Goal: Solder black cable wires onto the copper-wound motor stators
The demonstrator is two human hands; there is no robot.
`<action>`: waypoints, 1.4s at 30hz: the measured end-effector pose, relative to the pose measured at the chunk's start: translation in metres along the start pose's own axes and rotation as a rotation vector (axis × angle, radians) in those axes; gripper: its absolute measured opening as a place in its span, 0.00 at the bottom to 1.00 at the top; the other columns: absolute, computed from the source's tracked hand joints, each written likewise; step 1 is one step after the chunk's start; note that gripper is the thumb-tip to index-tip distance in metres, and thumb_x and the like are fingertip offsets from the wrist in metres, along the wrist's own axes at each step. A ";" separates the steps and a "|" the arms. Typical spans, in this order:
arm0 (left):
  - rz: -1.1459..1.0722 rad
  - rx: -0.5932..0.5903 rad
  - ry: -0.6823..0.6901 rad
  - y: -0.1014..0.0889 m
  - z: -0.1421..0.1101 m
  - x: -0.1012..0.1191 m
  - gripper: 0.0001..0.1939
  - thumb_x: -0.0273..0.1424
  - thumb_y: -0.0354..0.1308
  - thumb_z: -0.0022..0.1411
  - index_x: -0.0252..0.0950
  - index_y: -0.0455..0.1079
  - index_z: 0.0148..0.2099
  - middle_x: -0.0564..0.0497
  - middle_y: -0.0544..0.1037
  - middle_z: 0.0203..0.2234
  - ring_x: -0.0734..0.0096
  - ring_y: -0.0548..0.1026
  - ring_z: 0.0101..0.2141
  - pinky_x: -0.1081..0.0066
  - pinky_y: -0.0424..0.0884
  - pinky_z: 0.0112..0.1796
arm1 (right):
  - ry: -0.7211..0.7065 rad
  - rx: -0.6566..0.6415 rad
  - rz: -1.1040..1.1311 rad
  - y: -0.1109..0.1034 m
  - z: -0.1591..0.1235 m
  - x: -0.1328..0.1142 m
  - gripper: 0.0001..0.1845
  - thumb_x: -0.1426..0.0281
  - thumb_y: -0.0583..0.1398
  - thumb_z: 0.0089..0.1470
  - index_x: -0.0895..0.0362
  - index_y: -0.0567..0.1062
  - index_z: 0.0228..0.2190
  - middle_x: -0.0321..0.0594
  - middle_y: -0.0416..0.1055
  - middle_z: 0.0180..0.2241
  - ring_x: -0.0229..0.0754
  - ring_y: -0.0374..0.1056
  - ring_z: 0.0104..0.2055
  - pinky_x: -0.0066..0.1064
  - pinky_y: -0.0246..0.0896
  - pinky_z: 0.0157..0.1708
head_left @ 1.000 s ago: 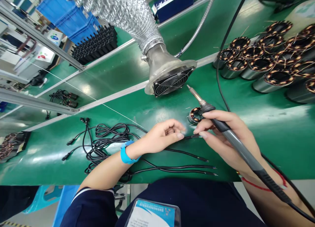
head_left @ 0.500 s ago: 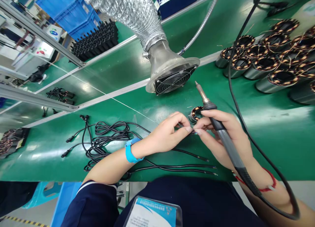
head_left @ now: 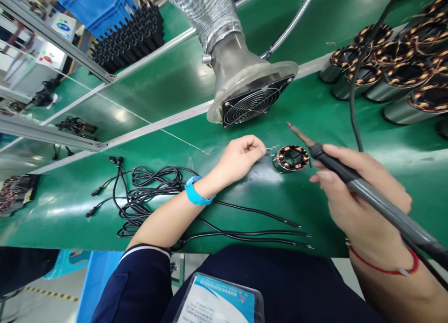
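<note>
My left hand (head_left: 241, 156) is curled in a pinch on thin wire ends just left of a small copper-wound stator (head_left: 291, 157) that lies on the green bench mat (head_left: 245, 206). A blue band circles that wrist. My right hand (head_left: 353, 192) grips a soldering iron (head_left: 350, 178) by its grey handle; the iron's tip points up-left, a little above and behind the stator and clear of it. Black cables (head_left: 150, 197) lie in a loose bundle at the left, and their stripped ends run right along the mat's front edge.
A fume extractor fan (head_left: 254, 103) on a silver flexible duct (head_left: 206, 10) stands just behind the stator. Several wound stators in metal housings (head_left: 392, 71) are crowded at the back right. A black finned tray (head_left: 129, 38) and blue crates (head_left: 98, 1) stand at the back left.
My hands have come apart: the right hand drew back to the right with the iron, and the left hand moved up to the stator's left side. The view shifted slightly.
</note>
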State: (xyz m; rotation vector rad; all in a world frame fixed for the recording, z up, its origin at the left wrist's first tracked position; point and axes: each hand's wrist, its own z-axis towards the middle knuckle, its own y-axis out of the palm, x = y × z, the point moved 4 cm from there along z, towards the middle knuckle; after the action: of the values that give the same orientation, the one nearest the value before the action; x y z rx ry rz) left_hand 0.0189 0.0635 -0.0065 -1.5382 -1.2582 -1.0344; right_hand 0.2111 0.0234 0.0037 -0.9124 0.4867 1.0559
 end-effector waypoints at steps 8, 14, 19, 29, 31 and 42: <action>-0.051 -0.027 0.034 -0.001 0.001 -0.003 0.07 0.21 0.55 0.56 0.32 0.65 0.26 0.59 0.66 0.20 0.83 0.61 0.23 0.76 0.59 0.29 | -0.192 0.098 -0.046 -0.003 -0.009 0.001 0.09 0.68 0.62 0.56 0.54 0.77 0.41 0.37 0.74 0.28 0.36 0.68 0.24 0.31 0.60 0.22; -0.058 -0.032 0.014 0.000 0.003 -0.004 0.08 0.19 0.55 0.57 0.32 0.65 0.26 0.58 0.65 0.20 0.84 0.60 0.23 0.77 0.58 0.27 | -0.175 0.051 -0.046 -0.002 -0.008 -0.001 0.07 0.69 0.61 0.57 0.56 0.77 0.39 0.38 0.73 0.28 0.34 0.69 0.26 0.29 0.60 0.22; -0.058 -0.037 0.027 0.001 0.004 -0.005 0.09 0.19 0.55 0.57 0.32 0.65 0.26 0.58 0.64 0.19 0.84 0.60 0.22 0.77 0.58 0.27 | -0.161 0.015 -0.045 0.001 -0.008 -0.002 0.06 0.70 0.61 0.56 0.55 0.75 0.38 0.37 0.73 0.29 0.33 0.69 0.27 0.28 0.59 0.23; -0.059 -0.042 0.017 0.002 0.005 -0.004 0.09 0.20 0.55 0.58 0.33 0.64 0.26 0.58 0.63 0.20 0.83 0.58 0.22 0.76 0.58 0.27 | -0.166 0.025 -0.031 0.003 -0.006 -0.003 0.08 0.71 0.62 0.54 0.53 0.76 0.38 0.36 0.72 0.27 0.35 0.68 0.25 0.29 0.57 0.21; -0.056 -0.042 0.015 0.002 0.005 -0.005 0.09 0.21 0.55 0.58 0.33 0.64 0.26 0.58 0.63 0.20 0.83 0.58 0.22 0.76 0.58 0.27 | -0.172 0.030 -0.045 0.003 -0.006 -0.003 0.09 0.70 0.62 0.54 0.52 0.76 0.39 0.35 0.72 0.26 0.36 0.67 0.24 0.30 0.57 0.20; -0.049 -0.045 0.024 0.002 0.005 -0.004 0.08 0.20 0.55 0.58 0.33 0.65 0.27 0.58 0.64 0.20 0.84 0.60 0.22 0.77 0.59 0.28 | -0.215 0.061 -0.016 0.002 -0.006 0.001 0.16 0.70 0.63 0.53 0.54 0.77 0.45 0.38 0.75 0.28 0.37 0.66 0.23 0.33 0.55 0.22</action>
State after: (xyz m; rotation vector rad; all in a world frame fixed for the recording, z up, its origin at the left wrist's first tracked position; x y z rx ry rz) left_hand 0.0210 0.0669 -0.0119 -1.5306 -1.2694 -1.1162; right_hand 0.2095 0.0193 -0.0009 -0.7380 0.3303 1.1040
